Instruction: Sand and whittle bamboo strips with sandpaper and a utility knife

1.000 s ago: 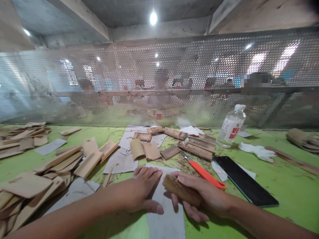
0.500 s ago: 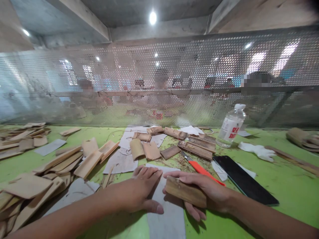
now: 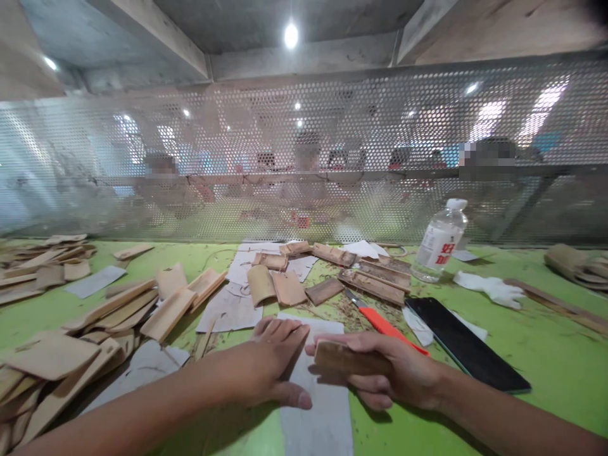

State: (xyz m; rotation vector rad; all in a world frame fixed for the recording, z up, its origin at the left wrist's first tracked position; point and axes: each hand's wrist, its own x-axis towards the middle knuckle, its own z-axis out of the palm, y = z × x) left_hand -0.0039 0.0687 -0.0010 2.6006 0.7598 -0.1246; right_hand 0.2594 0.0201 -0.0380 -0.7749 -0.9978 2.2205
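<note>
Down in the head camera's view, the left hand (image 3: 266, 367) lies flat on a pale grey rectangular paper sheet (image 3: 318, 418), fingers stretched out and close together, thumb tucked along the sheet's left edge. Just at its 3 o'clock, the right hand (image 3: 394, 373) is clamped around a brown curved bamboo strip (image 3: 349, 359), which is held low over the same sheet; whether the strip touches the paper cannot be told, and the hand hides its right end. At 12 o'clock from the right hand lies an orange-handled utility knife (image 3: 387, 326), its rear half covered by the knuckles. At 2 o'clock rests a black flat smartphone (image 3: 468, 345), and beyond it stand a clear plastic bottle with a white cap (image 3: 439, 240) and a crumpled white glove (image 3: 491, 288). A loose heap of tan bamboo slats (image 3: 118, 310) spreads at 9 o'clock on the green tabletop (image 3: 546, 354), cut off by the left frame edge. Behind the perforated metal screen (image 3: 304, 158), other people are blurred and hard to make out.
</note>
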